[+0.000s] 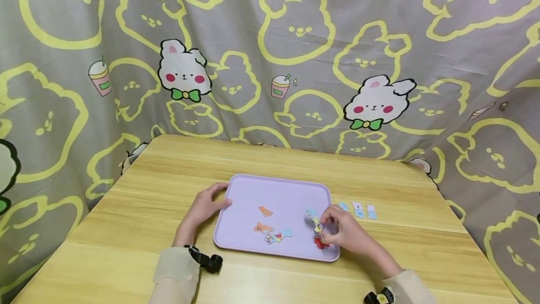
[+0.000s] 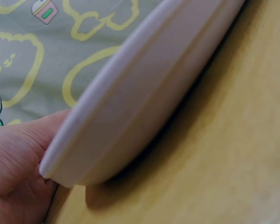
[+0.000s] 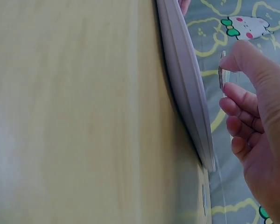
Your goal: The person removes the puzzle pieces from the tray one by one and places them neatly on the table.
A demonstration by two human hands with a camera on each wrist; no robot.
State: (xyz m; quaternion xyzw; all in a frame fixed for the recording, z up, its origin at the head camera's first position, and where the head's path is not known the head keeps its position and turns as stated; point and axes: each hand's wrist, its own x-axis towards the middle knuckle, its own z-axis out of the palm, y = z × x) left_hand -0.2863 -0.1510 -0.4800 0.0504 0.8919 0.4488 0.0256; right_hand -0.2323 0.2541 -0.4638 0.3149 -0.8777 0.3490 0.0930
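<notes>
One pale purple, shallow rectangular tray lies on the light wood-grain table. The left hand grips its left side, with the thumb over the rim. The right hand, above the tray's right side, pinches one thin, flat light-blue and yellow cut-out between thumb and fingers; the right wrist view shows it nearly edge-on.

Four more flat cut-outs show on the tray. Two are orange: a far orange piece left of the tray's middle, and a near orange piece just in front of it. Beside the latter, to the right, is one elongated light-blue, yellow and red piece. One red piece lies at the near right, partly hidden by the right hand.

Right of the tray, at least three small light-blue and white pieces lie on the table; the right hand hides part of that area. Two black wrist-worn devices show, one on each arm. Behind the table hangs a grey curtain with yellow outlined figures.
</notes>
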